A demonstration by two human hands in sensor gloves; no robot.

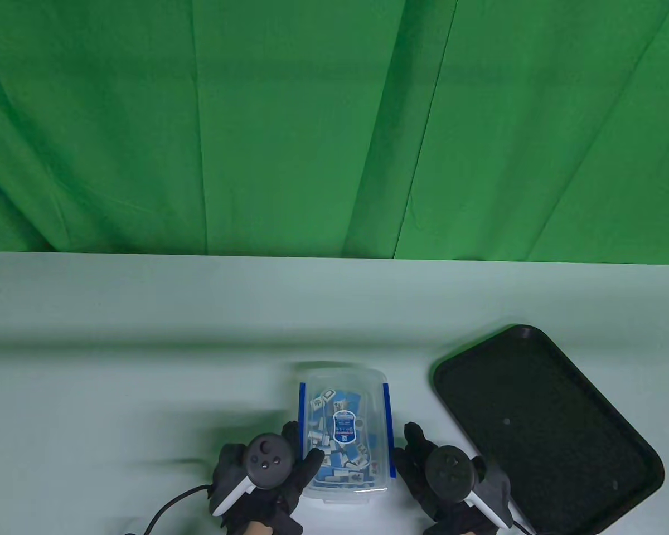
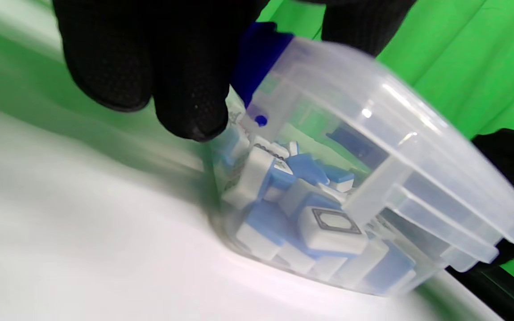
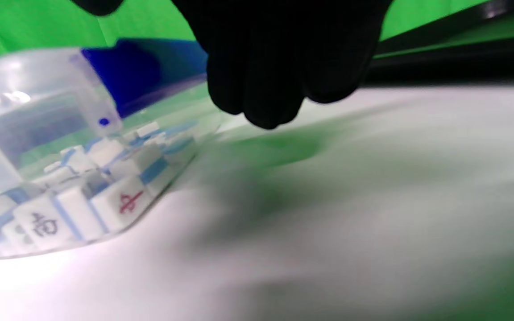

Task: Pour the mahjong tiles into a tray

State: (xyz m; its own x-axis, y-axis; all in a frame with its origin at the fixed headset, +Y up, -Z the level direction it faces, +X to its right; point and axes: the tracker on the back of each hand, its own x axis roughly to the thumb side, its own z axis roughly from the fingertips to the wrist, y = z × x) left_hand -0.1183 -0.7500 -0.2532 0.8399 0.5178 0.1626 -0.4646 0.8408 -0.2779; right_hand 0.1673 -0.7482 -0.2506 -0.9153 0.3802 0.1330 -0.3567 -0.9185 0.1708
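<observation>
Sitting near the table's front edge, the clear lidded box (image 1: 345,434) of mahjong tiles (image 2: 328,223) lies between both hands, with the black tray (image 1: 546,423) just to its right. The left hand (image 1: 262,473) touches the box's left wall with its fingers (image 2: 190,102); whether it grips, I cannot tell. The right hand (image 1: 446,479) is beside the right wall, apparently apart, grip indeterminate. Judgement: rigid, smooth plastic, likely slippery; loose tiles make it fairly heavy and shifting. Hold both long sides; the lid must come off first.
</observation>
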